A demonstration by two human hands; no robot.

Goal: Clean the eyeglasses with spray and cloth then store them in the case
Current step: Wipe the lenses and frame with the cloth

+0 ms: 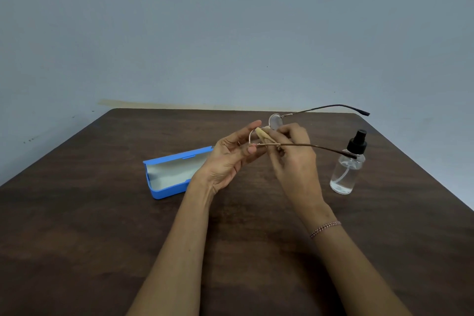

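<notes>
- While the left hand (229,154) pinches the eyeglasses (275,122) above the table's (102,226) middle, the right hand (292,154) clamps a cloth (264,136) on one lens.
- Hard rubbing may bend the frame (temples splayed wide).
- An elbow swing could topple the spray bottle (346,169) near the right edge; the open case (174,174) waits left.

One pair of eyeglasses (276,122) is showing above the wooden table (102,226), with two temple arms extending right. One pale cloth (264,136) is showing. One open blue case (169,174) and one clear spray bottle (347,169) are standing on the table. Two hands are showing: left hand (228,159), right hand (295,159). One wrist bracelet (325,229) is showing.
</notes>
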